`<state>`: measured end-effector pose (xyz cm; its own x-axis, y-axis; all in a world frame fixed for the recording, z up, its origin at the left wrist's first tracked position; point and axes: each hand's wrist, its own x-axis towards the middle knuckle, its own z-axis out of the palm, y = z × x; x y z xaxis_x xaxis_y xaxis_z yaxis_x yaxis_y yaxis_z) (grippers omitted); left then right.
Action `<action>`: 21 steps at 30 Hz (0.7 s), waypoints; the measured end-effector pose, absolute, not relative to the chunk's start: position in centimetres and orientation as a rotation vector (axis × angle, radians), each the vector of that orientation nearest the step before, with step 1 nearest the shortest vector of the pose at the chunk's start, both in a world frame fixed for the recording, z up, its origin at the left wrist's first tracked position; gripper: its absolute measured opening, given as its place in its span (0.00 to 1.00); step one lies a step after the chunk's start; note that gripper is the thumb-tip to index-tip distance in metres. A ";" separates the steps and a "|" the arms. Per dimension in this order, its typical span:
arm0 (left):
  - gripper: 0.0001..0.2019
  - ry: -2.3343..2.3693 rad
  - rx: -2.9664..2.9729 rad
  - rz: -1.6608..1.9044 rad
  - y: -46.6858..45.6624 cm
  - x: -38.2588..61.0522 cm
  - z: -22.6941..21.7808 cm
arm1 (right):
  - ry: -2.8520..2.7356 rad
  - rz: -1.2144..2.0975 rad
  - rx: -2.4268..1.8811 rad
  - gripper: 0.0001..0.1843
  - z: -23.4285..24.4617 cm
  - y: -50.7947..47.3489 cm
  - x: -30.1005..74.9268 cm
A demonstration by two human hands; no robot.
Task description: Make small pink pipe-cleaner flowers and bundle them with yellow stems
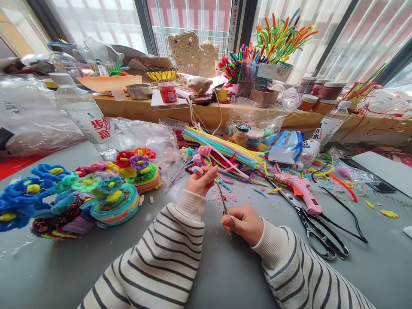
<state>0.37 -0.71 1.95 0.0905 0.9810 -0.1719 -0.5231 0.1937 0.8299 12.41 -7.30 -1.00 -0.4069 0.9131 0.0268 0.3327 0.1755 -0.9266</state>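
Note:
My left hand (202,182) is closed in a pinch above the grey table, holding a small fuzzy pink and pale blue pipe cleaner piece (197,170). In my right hand (245,224) is a small pair of metal scissors (222,194), fingers in the handles. Its blades point up towards my left fingertips; whether they touch the piece I cannot tell. Tiny pink fuzz clippings (227,198) are scattered beneath. Just behind my left hand lie small pastel pipe cleaner flowers (204,150) on thin stems, beside a bundle of long pipe cleaners (222,143).
Pipe cleaner flower pots (112,201) stand on the left. To the right lie a pink glue gun (304,191) with a black cord and large black-handled scissors (317,231). Water bottles (84,113), plastic bags and a jar (240,135) crowd the back, below a cluttered ledge (206,116).

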 end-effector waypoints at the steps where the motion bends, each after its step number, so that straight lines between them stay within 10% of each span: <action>1: 0.13 0.847 0.684 1.260 -0.7 0.4 1.9 | -1.840 1.219 -1.179 0.32 -1.0 -7.3 12.4; 21: 0.12 0.869 0.687 1.257 -0.6 0.2 2.0 | -1.448 1.127 -1.258 0.27 -1.6 -6.5 13.1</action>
